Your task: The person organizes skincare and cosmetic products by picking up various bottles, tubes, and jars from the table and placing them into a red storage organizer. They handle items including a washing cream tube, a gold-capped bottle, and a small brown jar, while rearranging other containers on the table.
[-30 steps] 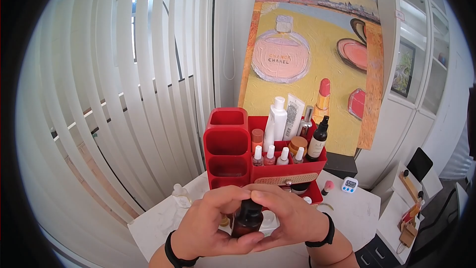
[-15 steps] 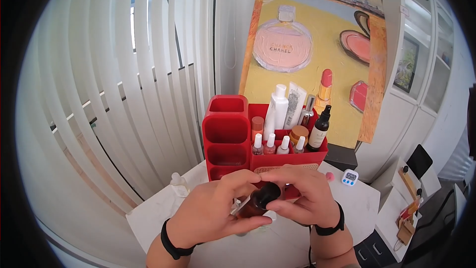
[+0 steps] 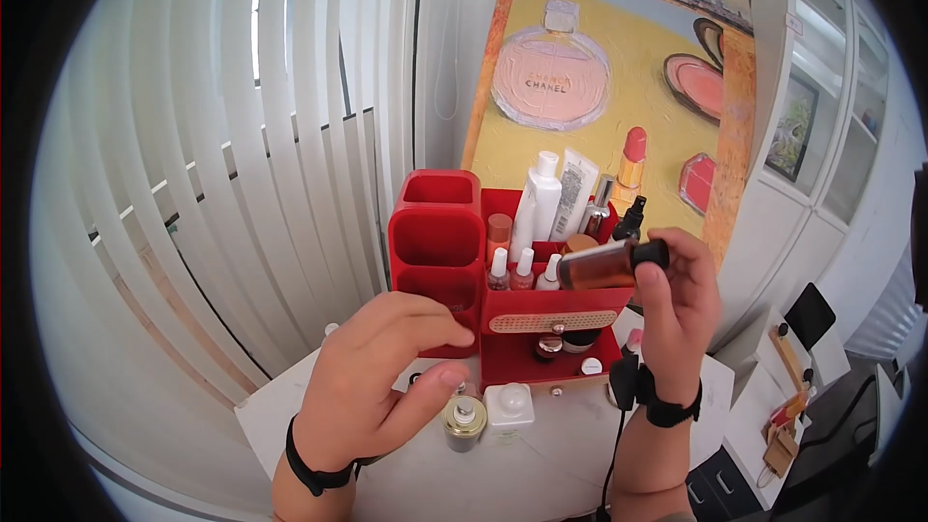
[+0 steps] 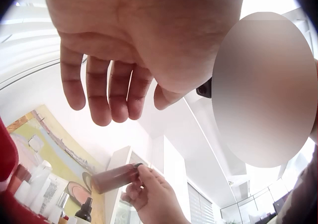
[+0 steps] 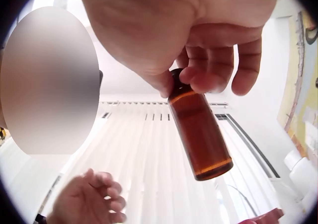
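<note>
1. Reads "CHANEL" in dark capitals across the pink perfume bottle (image 3: pixel 550 77) on the painting (image 3: pixel 633 68).
2. Shows a fainter orange word just above, too blurred to spell surely.
3. Bears dark print on the white tube (image 3: pixel 577 195), too small to read.
4. Carries reddish marks on a small tag (image 3: pixel 794 24) on the cabinet (image 3: pixel 793 208), likewise unreadable.

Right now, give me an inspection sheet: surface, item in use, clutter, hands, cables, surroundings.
Surface: white marbled tabletop, partly hidden by the arms.
Item in use: amber bottle, tilted, black cap on.
Clutter: red organizer holding cosmetics; gold-rimmed bottle and white square container in front of it.
Hands: right hand pinches the bottle at its cap; left hand holds nothing.
Cables: black cable beside the right forearm.
Surroundings: vertical blinds left, painting behind, white cabinet right.
</note>
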